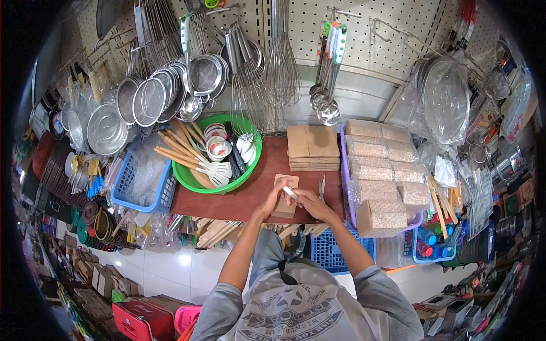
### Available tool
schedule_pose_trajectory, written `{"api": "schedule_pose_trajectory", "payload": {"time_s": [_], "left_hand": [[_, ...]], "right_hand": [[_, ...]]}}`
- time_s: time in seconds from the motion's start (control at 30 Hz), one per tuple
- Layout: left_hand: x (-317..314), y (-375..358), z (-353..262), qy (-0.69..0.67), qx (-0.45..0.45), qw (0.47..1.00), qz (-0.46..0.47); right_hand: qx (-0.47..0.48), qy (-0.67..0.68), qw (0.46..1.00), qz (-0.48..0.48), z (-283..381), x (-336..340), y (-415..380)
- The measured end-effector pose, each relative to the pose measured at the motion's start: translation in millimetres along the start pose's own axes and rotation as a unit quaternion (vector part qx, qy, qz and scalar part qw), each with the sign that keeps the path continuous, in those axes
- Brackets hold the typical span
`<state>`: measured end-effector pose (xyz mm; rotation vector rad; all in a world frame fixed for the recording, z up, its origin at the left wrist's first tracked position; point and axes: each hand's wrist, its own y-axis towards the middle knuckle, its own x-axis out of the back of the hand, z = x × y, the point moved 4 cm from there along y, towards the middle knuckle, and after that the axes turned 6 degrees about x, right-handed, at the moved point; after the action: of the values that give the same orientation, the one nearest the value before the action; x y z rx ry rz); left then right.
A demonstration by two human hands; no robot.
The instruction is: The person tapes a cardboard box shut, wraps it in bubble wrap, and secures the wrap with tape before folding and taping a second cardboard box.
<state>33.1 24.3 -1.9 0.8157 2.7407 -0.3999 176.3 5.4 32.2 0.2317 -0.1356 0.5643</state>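
Note:
A small brown cardboard box [284,212] lies on the reddish-brown tabletop [227,206] in front of me. Above it, my left hand [274,197] and my right hand [311,203] come together, fingers closed around a small white object [290,192] that looks like a roll of tape; its exact kind is too small to make out. Just right of my right hand lie scissors [322,186], blades pointing away. Behind the box sits a stack of flattened cardboard boxes [313,149].
On the left, a green basin [254,162] holds wooden-handled utensils and bowls, beside a blue basket [165,193]. A purple basket [343,165] of bubble-wrapped boxes [378,170] stands right. Strainers [150,101], whisks [282,74] and ladles [328,111] hang ahead.

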Motion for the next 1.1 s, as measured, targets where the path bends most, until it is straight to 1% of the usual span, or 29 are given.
{"api": "schedule_pose_trajectory", "payload": {"time_s": [0.1,0.2,0.3,0.4,0.5,0.6,0.7,0.8,0.9,1.0,1.1], "left_hand": [[5,3,1,-0.040,0.006,0.999,0.024],[10,7,13,-0.009,0.006,0.999,-0.035],[11,4,13,0.148,-0.020,0.986,-0.074],[8,2,9,0.108,-0.001,0.991,-0.079],[4,4,6,-0.025,-0.033,0.999,0.011],[12,6,9,-0.059,-0.001,0.998,0.033],[8,3,11,-0.029,-0.010,0.998,-0.045],[8,3,15,0.090,-0.030,0.991,-0.099],[11,3,16,0.100,-0.030,0.989,-0.103],[14,9,20,0.050,-0.040,0.994,-0.084],[11,10,23,-0.028,-0.008,0.999,-0.040]], "right_hand": [[0.037,0.013,0.999,0.001,4,3,0],[0.003,-0.034,0.999,0.013,-18,6,-2],[-0.041,-0.041,0.998,0.008,-27,8,-5],[-0.024,0.034,0.999,0.001,-22,5,-4],[0.005,0.046,0.999,-0.002,-3,2,-4],[0.005,0.074,0.997,-0.012,-7,0,-4],[-0.022,0.044,0.999,-0.013,-26,1,-4],[-0.024,0.041,0.999,-0.014,-32,5,-4],[-0.037,0.055,0.998,-0.005,-26,4,-4],[-0.039,0.047,0.998,0.000,-22,3,-4],[-0.040,0.070,0.997,-0.013,-18,0,-3]]}}
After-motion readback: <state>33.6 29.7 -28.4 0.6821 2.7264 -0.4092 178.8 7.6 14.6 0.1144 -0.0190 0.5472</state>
